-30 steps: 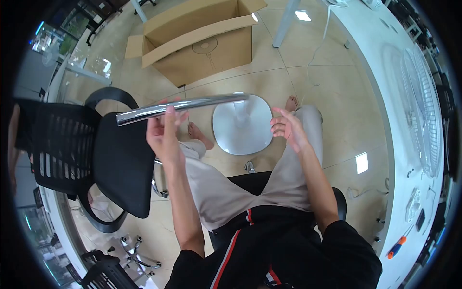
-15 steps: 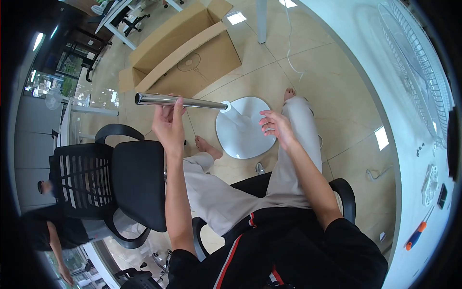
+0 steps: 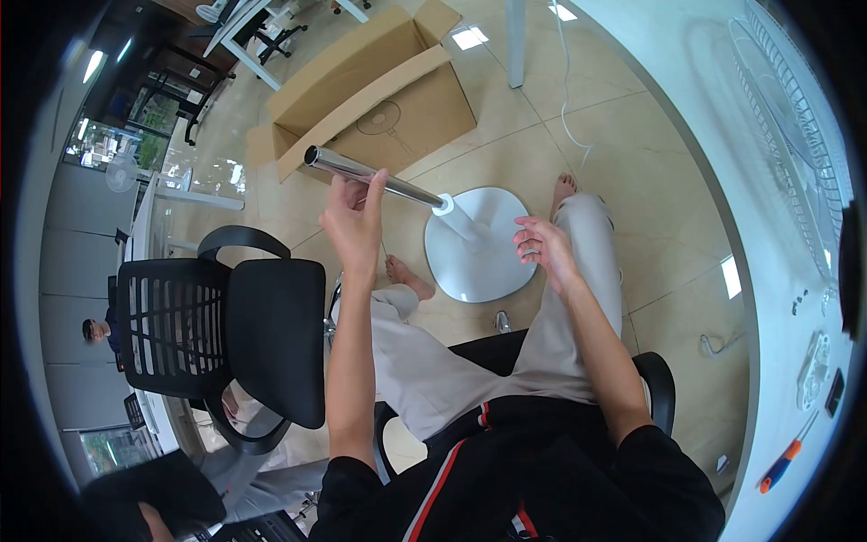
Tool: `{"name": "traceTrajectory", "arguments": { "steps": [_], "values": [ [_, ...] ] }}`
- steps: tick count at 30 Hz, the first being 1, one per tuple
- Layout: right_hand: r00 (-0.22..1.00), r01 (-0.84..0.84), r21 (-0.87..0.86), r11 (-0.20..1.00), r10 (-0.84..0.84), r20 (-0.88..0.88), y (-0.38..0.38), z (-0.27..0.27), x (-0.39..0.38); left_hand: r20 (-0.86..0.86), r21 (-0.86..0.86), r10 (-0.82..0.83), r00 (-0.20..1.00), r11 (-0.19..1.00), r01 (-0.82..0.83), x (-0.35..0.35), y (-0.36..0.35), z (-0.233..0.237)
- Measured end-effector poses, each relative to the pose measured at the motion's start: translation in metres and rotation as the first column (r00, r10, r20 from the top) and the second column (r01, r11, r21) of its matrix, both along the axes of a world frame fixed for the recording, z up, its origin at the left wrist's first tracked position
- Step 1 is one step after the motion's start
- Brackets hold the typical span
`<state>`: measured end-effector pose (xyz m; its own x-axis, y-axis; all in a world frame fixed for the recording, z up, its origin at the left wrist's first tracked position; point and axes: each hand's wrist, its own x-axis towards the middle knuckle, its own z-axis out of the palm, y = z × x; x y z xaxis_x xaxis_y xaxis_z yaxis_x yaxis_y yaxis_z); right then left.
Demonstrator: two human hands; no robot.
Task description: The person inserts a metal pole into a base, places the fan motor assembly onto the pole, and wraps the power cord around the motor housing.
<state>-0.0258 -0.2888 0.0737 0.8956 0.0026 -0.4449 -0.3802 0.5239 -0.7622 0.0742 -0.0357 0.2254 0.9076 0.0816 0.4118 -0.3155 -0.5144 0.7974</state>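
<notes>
Between the person's feet, on the tiled floor [image 3: 673, 194], lies a white base [image 3: 479, 275] with a short stem [image 3: 462, 224] rising from it, topped by a collar [image 3: 442, 205]. One end of a chrome pole [image 3: 406, 188] meets the collar; whether it is seated inside cannot be determined. The pole is tilted, its hollow free end raised toward the left and overlapping the box [image 3: 397, 104] in view. The left hand [image 3: 355, 221] is closed about the pole near that free end, fingers behind, thumb along the near side. The right hand [image 3: 549, 253] is half-curled, grips nothing, and hangs above the base's right edge, apart from the pole. The box stands on the floor beyond, flaps raised. To the left: a black chair [image 3: 275, 339]. To the right: a white desk [image 3: 768, 361] bearing a fan guard [image 3: 799, 126] and an orange-and-blue screwdriver [image 3: 779, 466].
</notes>
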Motion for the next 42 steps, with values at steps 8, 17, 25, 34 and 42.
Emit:
{"name": "traceTrajectory", "arguments": {
  "steps": [8, 17, 25, 34, 42],
  "values": [
    [1.0, -0.023, -0.035, 0.999, 0.023, 0.009, -0.002, -0.001, -0.003, 0.017, 0.071, -0.009, 1.0, 0.997, 0.008, 0.002, -0.011, -0.001],
    [1.0, -0.028, -0.051, 0.998, 0.028, 0.001, -0.001, -0.001, -0.004, -0.014, 0.074, -0.062, 0.998, 0.995, 0.063, 0.021, -0.025, -0.014],
    [0.999, -0.037, -0.054, 0.998, 0.036, -0.008, -0.002, -0.004, -0.008, -0.029, 0.127, -0.017, 0.999, 0.992, 0.021, 0.03, -0.021, -0.042],
    [0.999, -0.032, -0.057, 0.998, 0.032, -0.007, -0.002, 0.001, -0.008, -0.036, 0.094, 0.019, 0.999, 0.995, -0.016, 0.031, -0.019, -0.048],
    [1.0, -0.006, -0.064, 0.998, 0.005, -0.016, -0.002, 0.006, -0.01, -0.062, 0.072, 0.002, 0.998, 0.997, 0.003, 0.029, -0.019, -0.063]
  ]
}}
